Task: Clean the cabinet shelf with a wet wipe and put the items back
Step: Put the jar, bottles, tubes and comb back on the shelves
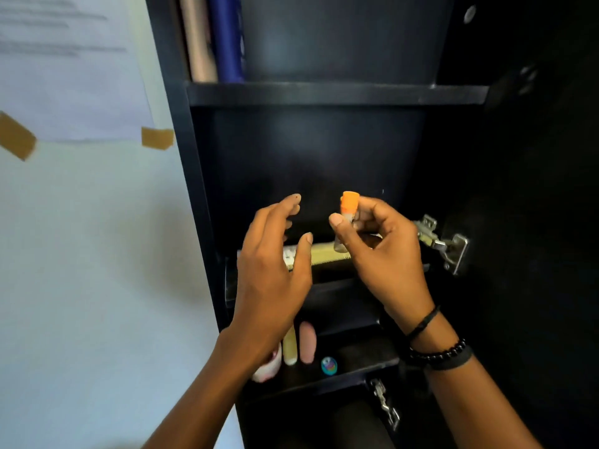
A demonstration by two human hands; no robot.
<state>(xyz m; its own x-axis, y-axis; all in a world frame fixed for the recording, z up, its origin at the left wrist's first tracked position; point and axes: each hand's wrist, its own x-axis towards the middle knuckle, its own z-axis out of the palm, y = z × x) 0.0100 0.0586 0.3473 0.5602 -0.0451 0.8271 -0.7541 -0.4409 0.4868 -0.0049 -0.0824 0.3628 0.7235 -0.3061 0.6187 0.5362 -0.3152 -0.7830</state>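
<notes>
Dark cabinet shelf [337,94], right hand [382,254] gripping orange-capped vial [349,209]

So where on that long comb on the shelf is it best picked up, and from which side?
Probably by the plain spine of the comb, from above and the front. It lies flat along the shelf with teeth facing forward, and its middle shows bare between the left hand and right hand, which holds the orange-capped tube.

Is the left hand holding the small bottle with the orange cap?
No, the small bottle with the orange cap is pinched in the right hand, while the left hand is open and empty.
</notes>
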